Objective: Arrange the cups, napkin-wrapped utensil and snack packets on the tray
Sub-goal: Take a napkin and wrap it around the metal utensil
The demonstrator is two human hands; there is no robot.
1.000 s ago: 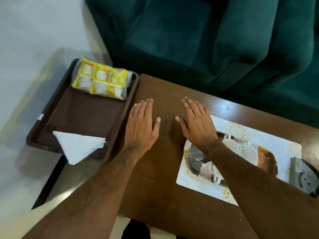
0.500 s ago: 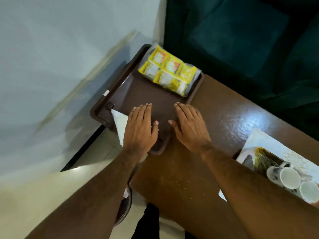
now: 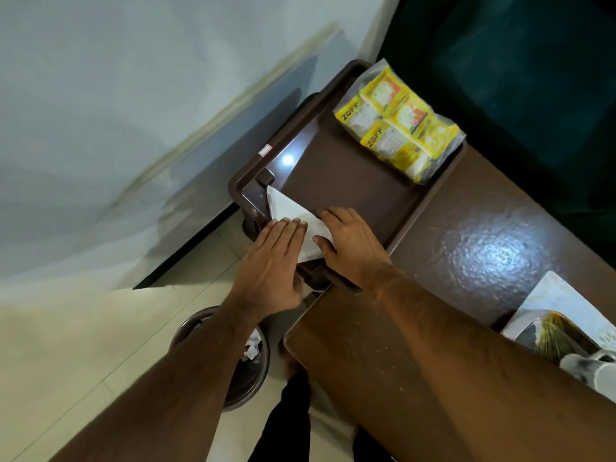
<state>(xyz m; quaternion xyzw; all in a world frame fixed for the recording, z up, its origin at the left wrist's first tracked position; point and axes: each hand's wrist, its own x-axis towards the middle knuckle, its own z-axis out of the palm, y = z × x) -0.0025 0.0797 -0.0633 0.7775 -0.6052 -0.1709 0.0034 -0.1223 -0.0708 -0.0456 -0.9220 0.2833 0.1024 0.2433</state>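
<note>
The folded white napkin (image 3: 293,216) lay at the near corner of the brown tray (image 3: 336,181), its point aimed toward 11 o'clock and its wide end running off toward 5 o'clock under the hands. Whether a utensil was wrapped inside could not be told.

The left hand (image 3: 271,266) lay flat, palm down, fingers straight and together, with its fingertips (image 3: 288,222) resting on the napkin's near-left edge; it was not gripping anything. The right hand (image 3: 350,248) lay at 3 o'clock of the napkin, palm down and fingers loosely spread, its thumb pressed on the napkin's wide end and its fingertips reaching the napkin's right edge. It pressed rather than clasped; no closed grip could be seen. The napkin therefore sat between the two hands, touched by both.

The yellow snack packets (image 3: 398,123), in a clear wrapper, lay at the tray's far end, at 1 o'clock from the hands and well apart from the napkin. The tray overhung the left end of the brown bench (image 3: 466,235).

At 4 o'clock, at the frame's edge, a white cup (image 3: 596,371) sat on a patterned placemat (image 3: 560,301), away from the tray. Below the left forearm stood a round bin (image 3: 246,378) on the floor.
</note>
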